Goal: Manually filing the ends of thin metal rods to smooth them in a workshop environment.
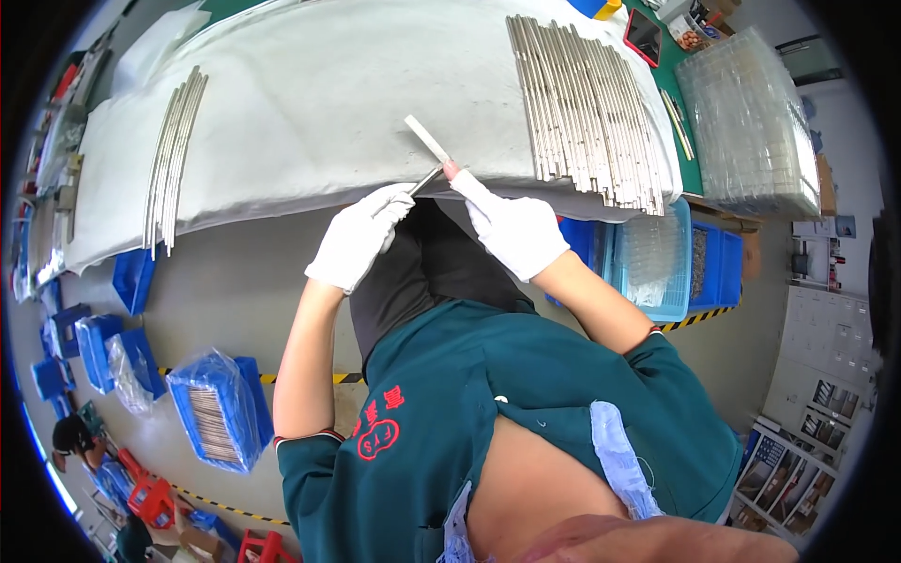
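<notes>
My left hand [361, 233], in a white glove, pinches the near end of a thin metal strip [424, 178] at the front edge of the white-covered table [310, 103]. In a white glove with a bare fingertip, my right hand [511, 230] holds a flat pale strip [426, 138] that points up and left over the cloth. The two strips meet near my fingertips. A wide row of many long metal strips [587, 108] lies to the right on the cloth. A smaller bundle of metal strips [174, 155] lies at the left.
Stacked clear plastic trays [751, 122] sit at the table's right end. Blue bins [690, 267] stand under the table on the right, and more blue bins [221, 408] with bagged parts stand on the floor at left. Yellow-black tape [699, 319] marks the floor.
</notes>
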`<state>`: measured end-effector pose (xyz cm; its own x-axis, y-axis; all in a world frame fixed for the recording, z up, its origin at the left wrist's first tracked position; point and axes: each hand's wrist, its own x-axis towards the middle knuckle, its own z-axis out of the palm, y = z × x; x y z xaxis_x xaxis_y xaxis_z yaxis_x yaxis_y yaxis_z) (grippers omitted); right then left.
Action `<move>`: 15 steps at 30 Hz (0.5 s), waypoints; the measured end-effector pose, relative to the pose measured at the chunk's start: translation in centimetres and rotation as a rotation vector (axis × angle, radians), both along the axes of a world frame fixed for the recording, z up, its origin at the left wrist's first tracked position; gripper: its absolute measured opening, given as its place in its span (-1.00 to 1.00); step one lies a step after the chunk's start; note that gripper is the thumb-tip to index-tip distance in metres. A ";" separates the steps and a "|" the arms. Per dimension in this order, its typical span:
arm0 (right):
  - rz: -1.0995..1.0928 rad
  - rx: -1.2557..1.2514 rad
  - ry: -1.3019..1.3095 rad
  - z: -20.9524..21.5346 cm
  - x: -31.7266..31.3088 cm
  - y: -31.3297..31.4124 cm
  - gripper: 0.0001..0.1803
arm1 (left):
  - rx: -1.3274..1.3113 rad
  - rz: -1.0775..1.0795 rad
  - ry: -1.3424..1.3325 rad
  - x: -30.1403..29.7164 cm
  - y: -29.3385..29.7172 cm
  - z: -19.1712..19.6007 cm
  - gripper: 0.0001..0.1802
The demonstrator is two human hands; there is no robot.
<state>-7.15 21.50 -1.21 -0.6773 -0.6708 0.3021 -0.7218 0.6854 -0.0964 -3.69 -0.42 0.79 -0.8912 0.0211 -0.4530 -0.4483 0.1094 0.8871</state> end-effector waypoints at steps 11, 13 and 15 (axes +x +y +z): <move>-0.028 -0.012 -0.009 0.6 0.1 0.0 -0.32 | -0.035 0.006 0.097 0.0 0.0 -0.8 -0.70; -0.048 0.026 0.004 0.5 1.0 0.5 -0.33 | -0.051 -0.007 0.056 -0.2 -0.1 -1.1 -0.70; -0.045 0.098 -0.026 -0.2 1.8 1.5 -0.34 | -0.025 -0.006 0.036 0.0 -0.1 -1.2 -0.71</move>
<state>-5.36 23.02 -1.38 -0.7140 -0.6652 0.2184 -0.6884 0.7239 -0.0457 -3.73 -0.48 -0.40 -0.9069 0.0151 -0.4212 -0.4155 0.1345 0.8996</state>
